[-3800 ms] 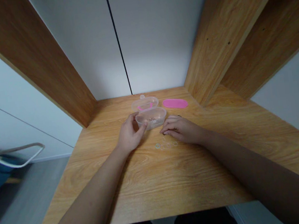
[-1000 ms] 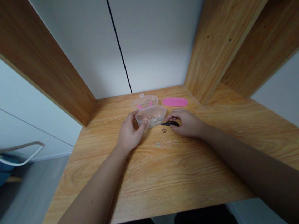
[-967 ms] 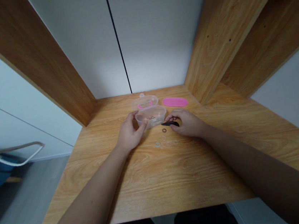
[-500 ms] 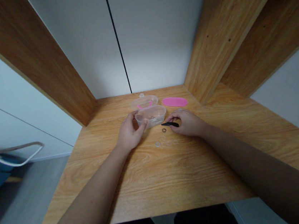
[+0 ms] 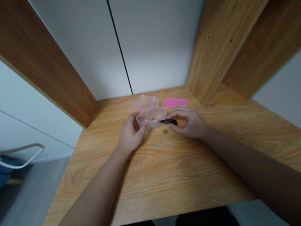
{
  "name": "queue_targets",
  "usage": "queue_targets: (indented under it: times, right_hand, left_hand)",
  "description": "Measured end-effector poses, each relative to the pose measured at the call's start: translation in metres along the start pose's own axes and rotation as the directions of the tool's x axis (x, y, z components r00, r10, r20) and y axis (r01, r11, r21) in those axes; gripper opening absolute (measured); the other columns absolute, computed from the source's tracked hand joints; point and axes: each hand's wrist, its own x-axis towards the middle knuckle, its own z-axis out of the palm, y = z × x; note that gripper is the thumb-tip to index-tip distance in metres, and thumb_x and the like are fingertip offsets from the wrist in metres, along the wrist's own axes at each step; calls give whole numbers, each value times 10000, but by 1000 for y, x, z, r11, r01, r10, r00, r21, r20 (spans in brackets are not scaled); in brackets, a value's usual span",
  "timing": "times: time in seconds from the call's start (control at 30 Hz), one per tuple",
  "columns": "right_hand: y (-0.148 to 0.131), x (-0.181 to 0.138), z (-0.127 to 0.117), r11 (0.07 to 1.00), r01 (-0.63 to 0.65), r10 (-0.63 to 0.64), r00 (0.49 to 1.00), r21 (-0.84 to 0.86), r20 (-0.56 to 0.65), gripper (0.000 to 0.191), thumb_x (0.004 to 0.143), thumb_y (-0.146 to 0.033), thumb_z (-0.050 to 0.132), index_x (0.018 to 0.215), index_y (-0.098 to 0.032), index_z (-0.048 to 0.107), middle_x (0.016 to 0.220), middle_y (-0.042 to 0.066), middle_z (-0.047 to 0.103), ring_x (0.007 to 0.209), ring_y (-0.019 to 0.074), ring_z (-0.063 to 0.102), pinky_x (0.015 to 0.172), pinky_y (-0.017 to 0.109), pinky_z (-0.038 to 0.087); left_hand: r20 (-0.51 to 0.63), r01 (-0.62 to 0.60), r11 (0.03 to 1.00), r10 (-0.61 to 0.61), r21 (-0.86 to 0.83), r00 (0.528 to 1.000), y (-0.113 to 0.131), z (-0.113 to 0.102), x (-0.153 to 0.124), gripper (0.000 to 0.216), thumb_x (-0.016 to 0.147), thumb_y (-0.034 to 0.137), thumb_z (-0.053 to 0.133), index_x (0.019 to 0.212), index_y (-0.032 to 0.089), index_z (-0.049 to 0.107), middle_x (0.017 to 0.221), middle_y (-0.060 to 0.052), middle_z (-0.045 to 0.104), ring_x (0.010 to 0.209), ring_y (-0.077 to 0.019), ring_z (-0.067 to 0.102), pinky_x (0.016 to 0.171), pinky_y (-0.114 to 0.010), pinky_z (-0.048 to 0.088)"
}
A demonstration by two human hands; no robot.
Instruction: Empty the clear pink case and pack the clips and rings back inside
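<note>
A small clear plastic box (image 5: 152,117) stands on the wooden table (image 5: 174,175), its clear lid (image 5: 145,102) hinged open behind it. My left hand (image 5: 130,135) is closed around the box's left end. My right hand (image 5: 191,123) pinches a slim black hair clip (image 5: 167,121), lifted just off the table with its tip at the box's right side. A small dark ring (image 5: 165,131) lies below the clip. Several tiny clear elastic rings (image 5: 167,144) lie in front of it.
A pink oval piece (image 5: 175,102) lies behind my right hand. Wooden panels rise on the left (image 5: 38,64) and right (image 5: 225,35), with a white wall behind. A chair frame (image 5: 14,157) stands on the floor at the left.
My right hand moved from the clear rings to the black clip, took hold of it and has now raised it toward the box. My left hand stayed on the box.
</note>
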Motion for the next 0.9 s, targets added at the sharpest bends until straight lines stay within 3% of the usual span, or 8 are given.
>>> queue_targets:
  times: [0.33, 0.9]
  right_hand:
    - [-6, 0, -2, 998, 21, -32, 979, -57, -203, 167, 777, -196, 738, 926, -262, 703, 906, 43, 758, 877, 240, 698, 848, 430, 555]
    - [-7, 0, 0, 986, 12, -34, 991, -166, -132, 186, 859, -295, 743, 1044, -291, 761, 972, 45, 785, 926, 260, 684, 870, 452, 551]
  left_hand:
    - [21, -53, 998, 54, -40, 998, 1, 1, -1, 526, 888, 433, 668, 1330, 174, 550, 1297, -131, 686, 1179, -273, 666, 1046, -454, 516]
    - [80, -198, 974, 207, -113, 975, 13, -3, -4, 554, 826, 386, 754, 1312, 180, 587, 1336, -142, 667, 1230, -281, 643, 1098, -484, 496]
